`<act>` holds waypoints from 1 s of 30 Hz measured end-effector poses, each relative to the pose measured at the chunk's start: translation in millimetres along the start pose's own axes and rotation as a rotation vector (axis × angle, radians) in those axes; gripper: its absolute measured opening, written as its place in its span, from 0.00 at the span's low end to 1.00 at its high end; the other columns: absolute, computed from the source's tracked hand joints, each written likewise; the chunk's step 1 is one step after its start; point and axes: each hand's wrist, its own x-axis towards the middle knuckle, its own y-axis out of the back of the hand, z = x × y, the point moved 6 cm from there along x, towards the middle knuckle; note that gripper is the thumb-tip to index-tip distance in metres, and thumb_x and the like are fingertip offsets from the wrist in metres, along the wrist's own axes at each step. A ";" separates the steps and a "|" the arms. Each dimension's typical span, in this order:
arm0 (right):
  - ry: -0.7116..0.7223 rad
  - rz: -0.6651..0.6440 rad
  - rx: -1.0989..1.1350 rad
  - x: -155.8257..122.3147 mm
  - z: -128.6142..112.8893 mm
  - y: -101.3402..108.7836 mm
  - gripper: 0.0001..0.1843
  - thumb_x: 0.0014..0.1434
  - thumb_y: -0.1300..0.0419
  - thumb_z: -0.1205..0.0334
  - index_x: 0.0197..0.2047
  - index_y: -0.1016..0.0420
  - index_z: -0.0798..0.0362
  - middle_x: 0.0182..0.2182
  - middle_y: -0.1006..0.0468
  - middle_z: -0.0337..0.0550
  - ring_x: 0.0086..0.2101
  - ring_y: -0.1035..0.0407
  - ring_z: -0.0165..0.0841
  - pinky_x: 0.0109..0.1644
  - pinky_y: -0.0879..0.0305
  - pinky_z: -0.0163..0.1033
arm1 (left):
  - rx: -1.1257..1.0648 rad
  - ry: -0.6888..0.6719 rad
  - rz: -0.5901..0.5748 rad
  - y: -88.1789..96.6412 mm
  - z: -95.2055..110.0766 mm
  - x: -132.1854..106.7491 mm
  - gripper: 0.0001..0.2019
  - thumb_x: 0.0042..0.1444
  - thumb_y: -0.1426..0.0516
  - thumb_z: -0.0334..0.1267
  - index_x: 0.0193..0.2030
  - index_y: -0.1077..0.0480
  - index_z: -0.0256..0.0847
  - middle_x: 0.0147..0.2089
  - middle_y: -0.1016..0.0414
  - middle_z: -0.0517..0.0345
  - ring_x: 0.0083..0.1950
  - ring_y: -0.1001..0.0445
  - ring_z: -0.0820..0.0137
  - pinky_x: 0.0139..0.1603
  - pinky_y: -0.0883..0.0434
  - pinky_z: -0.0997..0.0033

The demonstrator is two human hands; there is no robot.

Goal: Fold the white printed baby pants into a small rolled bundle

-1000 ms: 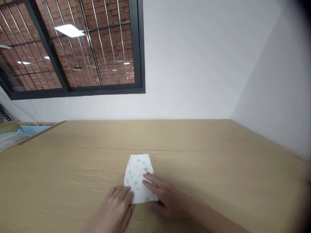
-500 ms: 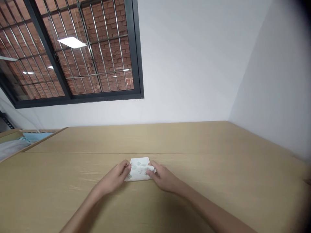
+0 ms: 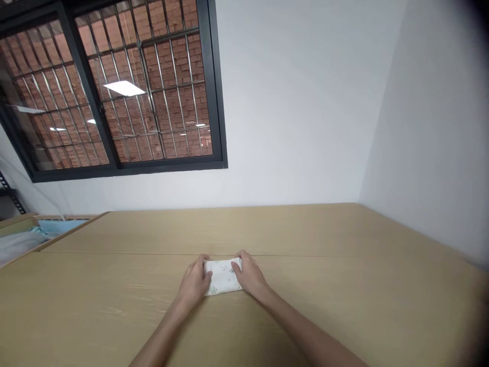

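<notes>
A small folded white cloth with a faint green print lies on the wooden tabletop, in the middle of the head view. My left hand grips its left side, the thumb on top and the fingers round the far left corner. At the right side my right hand holds it the same way, with the thumb pressed on the upper face. Both hands cover the side edges, so those folds are hidden. The near edge of the cloth shows between the wrists.
A seam runs across the tabletop just beyond the hands. Far left is an open wooden-edged bin with blue and whitish soft material inside. A white wall rises behind the table, with a barred, dark-framed window at upper left.
The cloth's far flap, which stood out beyond the fold, is now folded in, leaving one compact rectangle. My left hand has shifted its grip onto the left side. The camera view has tilted up slightly.
</notes>
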 end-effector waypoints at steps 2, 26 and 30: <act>0.006 0.058 -0.034 -3.7 -2.9 2.4 0.12 0.67 0.49 0.65 0.52 0.32 0.56 0.50 0.26 0.57 0.52 0.32 0.46 0.56 0.37 0.49 | 0.064 -0.047 0.073 -4.8 4.5 -5.7 0.17 0.60 0.52 0.29 0.55 0.34 0.35 0.56 0.29 0.39 0.58 0.30 0.55 0.60 0.33 0.49; 0.384 -0.333 -0.317 -33.3 -20.6 -13.9 0.41 0.73 0.63 0.43 0.75 0.54 0.69 0.73 0.56 0.61 0.72 0.60 0.48 0.73 0.55 0.55 | 0.527 -0.213 -0.156 -48.4 8.4 -45.8 0.45 0.67 0.60 0.63 0.73 0.57 0.17 0.75 0.63 0.28 0.77 0.63 0.47 0.74 0.47 0.42; 0.392 -0.285 -0.360 -34.7 -23.5 -10.4 0.40 0.73 0.58 0.46 0.73 0.50 0.72 0.72 0.53 0.66 0.72 0.59 0.51 0.73 0.54 0.57 | 0.645 -0.250 0.027 -40.2 12.1 -52.8 0.44 0.67 0.56 0.60 0.67 0.46 0.09 0.70 0.48 0.16 0.74 0.51 0.41 0.72 0.41 0.42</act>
